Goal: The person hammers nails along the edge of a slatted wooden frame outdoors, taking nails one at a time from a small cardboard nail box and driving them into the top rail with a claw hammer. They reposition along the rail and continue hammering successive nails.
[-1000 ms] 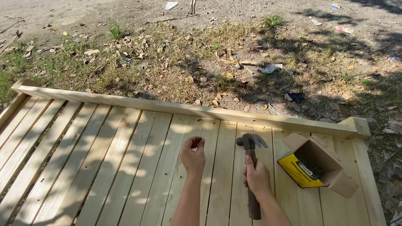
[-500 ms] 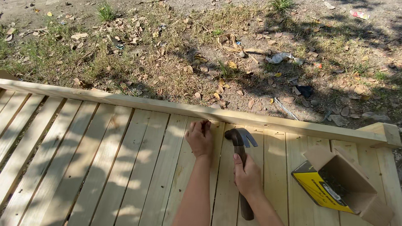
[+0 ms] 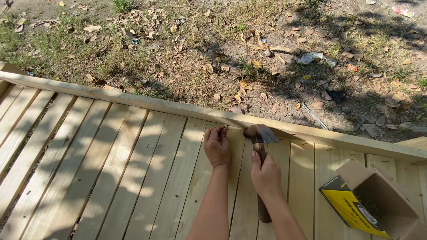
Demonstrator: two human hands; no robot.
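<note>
My left hand [image 3: 217,147] pinches a small nail [image 3: 227,129] upright against a pale wooden plank [image 3: 235,178] close to the top rail [image 3: 147,105]. My right hand [image 3: 266,176] is wrapped round the dark handle of a claw hammer [image 3: 260,138]. The hammer's metal head sits just right of the nail, with its claw pointing right. Both forearms come in from the bottom edge.
An open cardboard box with a yellow side [image 3: 371,204] lies on the planks at the lower right, small dark items inside. The plank deck [image 3: 89,169] spreads left with gaps between boards. Beyond the rail lies dirt with dry leaves, grass and litter [image 3: 311,58].
Both hands moved up the planks toward the top rail. The left hand now holds the nail at the rail's edge, and the hammer head has come down beside it.
</note>
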